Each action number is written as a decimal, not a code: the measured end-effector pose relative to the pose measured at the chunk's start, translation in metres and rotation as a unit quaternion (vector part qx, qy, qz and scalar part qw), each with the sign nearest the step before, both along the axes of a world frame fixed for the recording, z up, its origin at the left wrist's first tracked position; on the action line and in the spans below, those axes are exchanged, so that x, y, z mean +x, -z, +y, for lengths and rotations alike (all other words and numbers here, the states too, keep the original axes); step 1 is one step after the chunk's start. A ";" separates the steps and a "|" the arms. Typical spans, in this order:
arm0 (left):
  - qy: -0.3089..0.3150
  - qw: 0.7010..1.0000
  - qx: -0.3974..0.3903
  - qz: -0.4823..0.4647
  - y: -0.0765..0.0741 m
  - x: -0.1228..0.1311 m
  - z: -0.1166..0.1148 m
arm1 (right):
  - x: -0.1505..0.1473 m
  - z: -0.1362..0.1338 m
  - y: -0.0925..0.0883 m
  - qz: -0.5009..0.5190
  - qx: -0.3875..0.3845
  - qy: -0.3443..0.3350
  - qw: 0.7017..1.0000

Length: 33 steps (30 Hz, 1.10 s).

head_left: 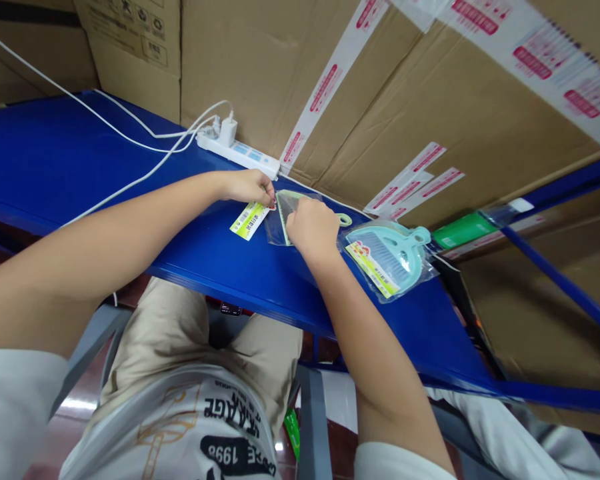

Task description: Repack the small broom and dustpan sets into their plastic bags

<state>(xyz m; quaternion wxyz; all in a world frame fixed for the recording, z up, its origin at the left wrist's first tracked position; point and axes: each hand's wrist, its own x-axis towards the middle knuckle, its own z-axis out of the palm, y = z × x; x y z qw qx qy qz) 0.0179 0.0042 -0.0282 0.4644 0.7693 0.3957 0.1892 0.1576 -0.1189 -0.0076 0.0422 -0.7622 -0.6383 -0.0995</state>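
Observation:
On the blue table (55,160), my left hand (247,185) has its fingers closed in a pinch at the top of a yellow-green paper label (249,220). My right hand (313,227) is curled closed over a clear plastic bag (276,230) holding a pale green mini dustpan (285,200); its loop handle (345,219) pokes out to the right. The two hands nearly touch at the bag's mouth.
A bagged mint-green dustpan and brush set (387,257) with a label lies to the right. A white power strip (237,152) with a charger and white cables (130,133) sits at the back. Taped cardboard boxes (405,93) wall in the far side. A green packet (463,230) lies by the boxes.

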 end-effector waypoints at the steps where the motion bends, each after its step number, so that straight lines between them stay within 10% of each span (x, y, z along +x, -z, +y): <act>1: -0.001 1.000 -0.004 -0.004 0.000 0.000 0.000 | 0.002 0.001 -0.001 0.006 -0.003 0.005 1.000; 21: -0.011 0.998 -0.027 -0.062 -0.004 0.000 -0.006 | 0.044 0.029 0.003 0.262 -0.003 -0.009 0.965; 33: 0.090 0.987 -0.099 -0.090 0.006 0.004 -0.009 | 0.036 0.026 0.002 0.266 0.018 -0.018 0.964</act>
